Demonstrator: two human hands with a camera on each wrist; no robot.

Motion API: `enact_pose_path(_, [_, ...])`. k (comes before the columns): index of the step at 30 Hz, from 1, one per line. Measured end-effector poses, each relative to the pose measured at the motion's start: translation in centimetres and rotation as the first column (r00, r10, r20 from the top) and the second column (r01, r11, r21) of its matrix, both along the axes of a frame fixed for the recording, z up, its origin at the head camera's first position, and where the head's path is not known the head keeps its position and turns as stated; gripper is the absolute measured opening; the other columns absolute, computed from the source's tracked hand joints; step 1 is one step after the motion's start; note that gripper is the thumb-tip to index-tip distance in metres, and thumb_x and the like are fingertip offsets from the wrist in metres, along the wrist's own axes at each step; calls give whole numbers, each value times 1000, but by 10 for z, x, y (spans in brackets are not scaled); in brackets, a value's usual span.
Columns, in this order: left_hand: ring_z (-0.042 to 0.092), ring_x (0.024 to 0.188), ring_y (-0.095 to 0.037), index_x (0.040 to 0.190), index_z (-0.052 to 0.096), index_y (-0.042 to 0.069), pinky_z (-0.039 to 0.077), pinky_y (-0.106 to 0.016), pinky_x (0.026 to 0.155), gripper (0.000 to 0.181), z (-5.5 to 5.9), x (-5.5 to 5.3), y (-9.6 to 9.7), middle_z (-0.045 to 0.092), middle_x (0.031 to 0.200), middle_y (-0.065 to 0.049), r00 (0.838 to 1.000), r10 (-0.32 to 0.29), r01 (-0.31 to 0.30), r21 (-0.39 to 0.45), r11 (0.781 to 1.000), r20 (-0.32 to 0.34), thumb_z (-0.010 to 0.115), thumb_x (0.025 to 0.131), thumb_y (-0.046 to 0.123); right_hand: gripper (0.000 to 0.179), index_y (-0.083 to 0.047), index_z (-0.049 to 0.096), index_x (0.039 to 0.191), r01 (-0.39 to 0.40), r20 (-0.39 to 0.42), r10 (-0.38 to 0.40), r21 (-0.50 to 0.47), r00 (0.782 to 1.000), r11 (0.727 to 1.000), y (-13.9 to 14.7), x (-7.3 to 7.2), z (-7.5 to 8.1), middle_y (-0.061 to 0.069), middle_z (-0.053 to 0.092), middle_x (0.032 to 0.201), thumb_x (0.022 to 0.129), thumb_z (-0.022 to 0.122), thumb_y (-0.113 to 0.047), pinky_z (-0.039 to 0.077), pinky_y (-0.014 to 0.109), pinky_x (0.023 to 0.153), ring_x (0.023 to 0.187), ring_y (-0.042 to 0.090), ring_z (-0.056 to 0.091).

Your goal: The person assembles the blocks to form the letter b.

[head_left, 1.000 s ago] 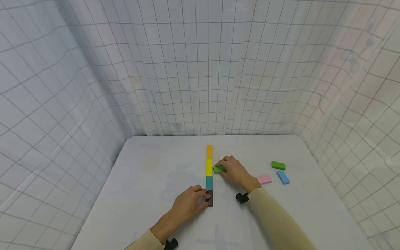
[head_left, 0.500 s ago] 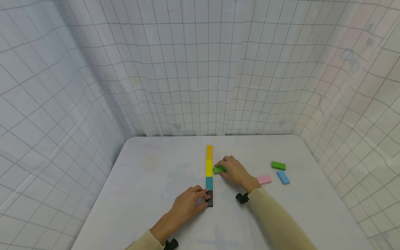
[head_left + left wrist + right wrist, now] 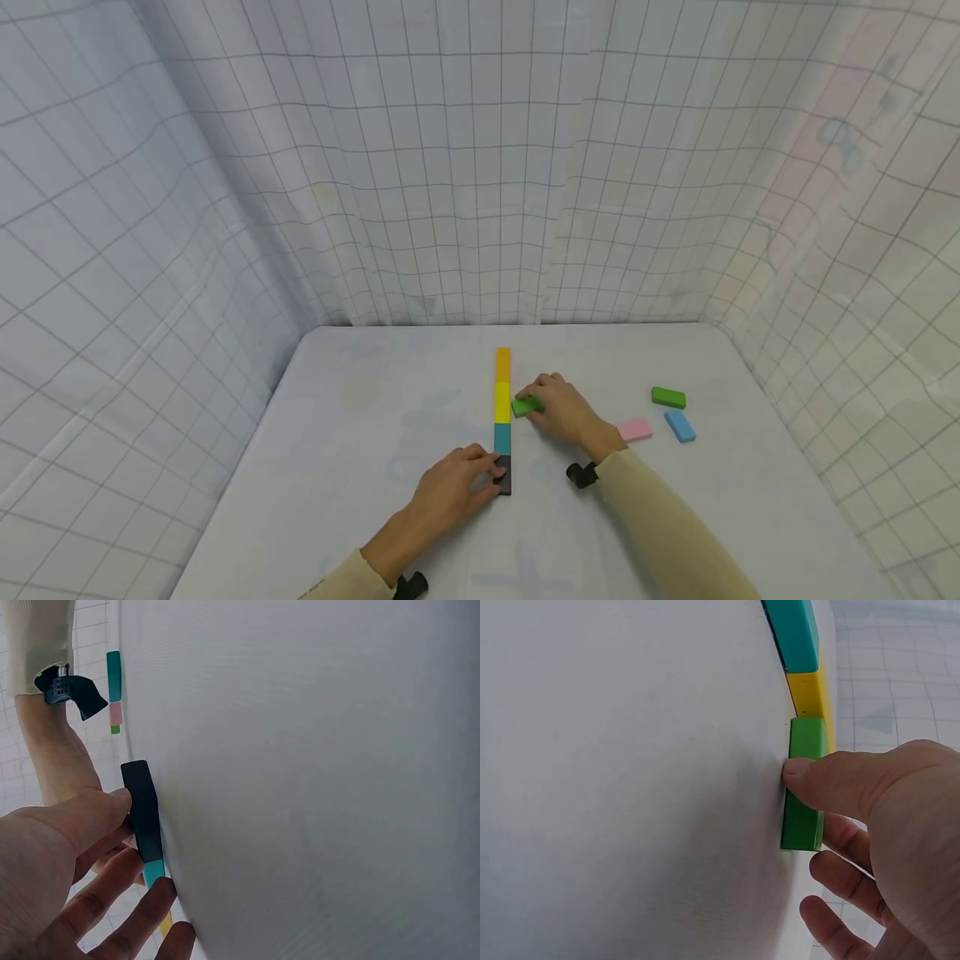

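A straight column of flat blocks lies end to end on the white table: orange (image 3: 503, 365) at the far end, then yellow (image 3: 502, 403), teal (image 3: 502, 439) and black (image 3: 506, 483). My left hand (image 3: 447, 492) holds the black block with thumb and index finger; the left wrist view shows its other fingers spread along the column. Just right of the yellow block, my right hand (image 3: 564, 412) pinches a green block (image 3: 802, 817), thumb on its near side. The green block lies crosswise to the column, its left end right at the yellow block's side.
To the right of my right hand lie a pink block (image 3: 636, 430), a blue block (image 3: 680, 426) and a second green block (image 3: 668, 397). White grid-patterned curtains (image 3: 480, 208) enclose the table (image 3: 360, 450) at the back and both sides.
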State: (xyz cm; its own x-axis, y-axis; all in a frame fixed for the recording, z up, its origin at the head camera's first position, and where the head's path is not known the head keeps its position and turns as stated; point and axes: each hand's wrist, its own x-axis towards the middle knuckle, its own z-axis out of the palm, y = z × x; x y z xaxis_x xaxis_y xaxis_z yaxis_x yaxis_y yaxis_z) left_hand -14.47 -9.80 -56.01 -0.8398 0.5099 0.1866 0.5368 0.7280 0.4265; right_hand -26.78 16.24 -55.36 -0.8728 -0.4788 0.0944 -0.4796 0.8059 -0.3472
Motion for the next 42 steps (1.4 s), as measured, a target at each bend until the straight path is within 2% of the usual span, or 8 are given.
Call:
enact_pose_path(2, [78,111,-21,121,90,21,70,-37,91,18,-5,-2,-2,82,132,0,999,-24,25,18,1000,-36,93,103,24,31,-18,85,138,0,5,0,-1,1000,1000,0,0,0,10,77,135,107,87,-17,61,54,107,122,32,66])
enact_pose_path(5, [78,109,-21,121,90,21,70,-38,89,19,-5,-1,-3,82,130,0,998,-36,37,25,999,-58,93,103,24,31,-18,84,139,-2,6,2,-1,1000,1000,0,1,1,10,76,136,108,86,-17,61,55,108,123,32,66])
enact_pose_path(8, [78,110,-21,121,90,21,69,-37,90,19,-3,0,-2,82,131,1,999,-27,28,21,999,-41,93,103,24,31,-18,84,139,-6,2,6,-1,1000,1000,0,0,1,10,77,137,108,86,-17,61,54,108,123,32,66])
enact_pose_path(9, [78,112,-23,120,90,20,70,-38,91,20,3,2,0,82,132,0,1000,-12,12,12,1000,-13,95,101,22,31,-18,84,139,-8,1,8,0,1000,1000,0,0,1,10,77,137,108,86,-17,61,55,108,123,32,66])
enact_pose_path(13, [78,113,-23,120,90,22,70,-37,92,20,4,3,2,82,133,1,1000,1,-1,3,1000,16,95,101,22,31,-17,84,139,-11,-3,11,-1,1000,1000,0,1,2,11,77,136,108,86,-16,61,55,108,123,33,67])
enact_pose_path(21, [78,114,-21,123,90,23,70,-37,94,22,2,1,2,82,135,3,1000,11,-10,-26,1000,17,94,101,24,32,-16,84,139,-18,-17,18,-3,1000,1000,-1,1,3,12,77,135,107,87,-15,62,55,106,122,33,67])
enact_pose_path(30, [78,116,-22,123,90,22,70,-37,95,22,0,0,1,82,136,2,1000,14,-13,-22,1000,23,94,102,24,38,-19,82,145,10,-8,-10,6,1000,1000,3,-1,-1,11,75,141,108,87,-20,62,55,111,128,34,68])
enact_pose_path(42, [78,115,-21,122,90,23,70,-36,92,21,1,1,1,82,136,3,1000,20,-19,-27,999,21,94,102,25,40,-19,82,144,32,-61,-32,6,998,999,22,21,18,13,74,142,105,90,-21,62,59,113,130,36,68])
